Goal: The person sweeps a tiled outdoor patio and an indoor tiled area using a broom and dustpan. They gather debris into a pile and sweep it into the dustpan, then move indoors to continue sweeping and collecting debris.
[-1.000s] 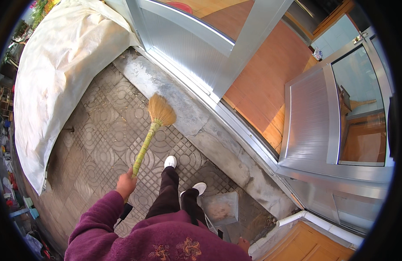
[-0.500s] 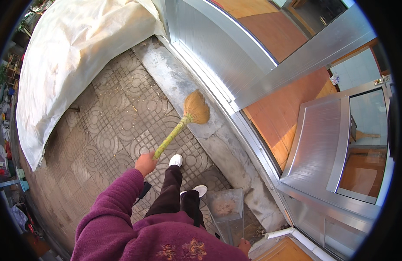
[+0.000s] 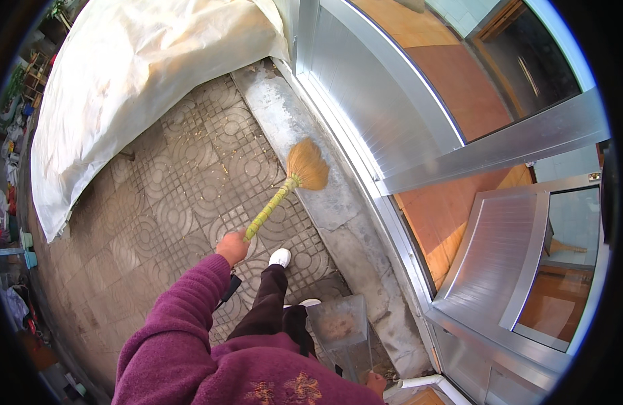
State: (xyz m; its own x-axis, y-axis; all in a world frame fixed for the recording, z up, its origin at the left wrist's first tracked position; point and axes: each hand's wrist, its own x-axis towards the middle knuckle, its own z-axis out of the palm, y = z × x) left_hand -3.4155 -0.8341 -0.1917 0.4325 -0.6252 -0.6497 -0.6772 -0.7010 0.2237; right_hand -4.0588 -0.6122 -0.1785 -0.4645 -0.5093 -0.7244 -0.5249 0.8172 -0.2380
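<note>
My left hand (image 3: 232,248) is wrapped round the green-yellow bound handle of a short straw broom (image 3: 307,167). The broom slants away to the right, its tan bristles at the raised concrete ledge (image 3: 338,202) beside the doorway. Down by my right side, my right hand (image 3: 375,383) has its fingers closed on the thin upright handle of a grey metal dustpan (image 3: 355,314). Brownish debris shows in the pan, which stands close to my feet. My sweater hides part of the right arm.
A large whitish plastic sheet (image 3: 156,54) covers something at the far left. Small crumbs dot the patterned paving tiles (image 3: 176,216). On the right, an aluminium glazed door (image 3: 494,250) stands ajar. A white pipe (image 3: 419,382) runs low near my right hand.
The view has shifted slightly, showing more of the doorway. One foot has drawn nearer the dustpan. The broom stays at the ledge, and both grips look unchanged.
</note>
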